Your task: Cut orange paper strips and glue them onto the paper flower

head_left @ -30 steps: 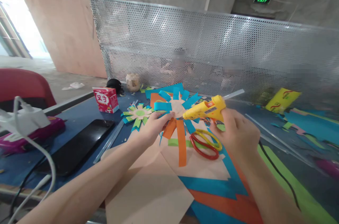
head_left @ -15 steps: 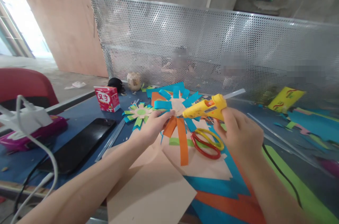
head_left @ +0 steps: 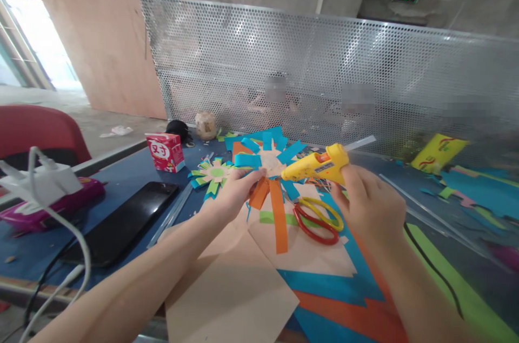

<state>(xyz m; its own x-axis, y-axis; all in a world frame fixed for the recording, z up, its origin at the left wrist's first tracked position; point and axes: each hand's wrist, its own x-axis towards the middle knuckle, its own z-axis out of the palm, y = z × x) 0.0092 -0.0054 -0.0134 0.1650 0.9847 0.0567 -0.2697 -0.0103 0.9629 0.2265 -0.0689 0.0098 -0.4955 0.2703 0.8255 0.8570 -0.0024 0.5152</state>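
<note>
Hardly anything is in a new place since the earlier picture: hands, gun and flower look almost the same. The left hand (head_left: 235, 196) pinches the near left edge of the paper flower (head_left: 270, 159), seemingly to keep it steady. The flower is in the middle, over the table (head_left: 125, 173). The right hand (head_left: 371, 205) wraps around the yellow glue gun's (head_left: 318, 166) handle, so its tip points left at the flower's round middle; I can't tell if they touch. Scissors (head_left: 318, 221) lie nearer.

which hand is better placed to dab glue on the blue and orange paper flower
Probably the right hand: it holds the yellow plastic glue gun, pointed toward the beige middle of the flower. The left hand is busy holding the flower.
</note>
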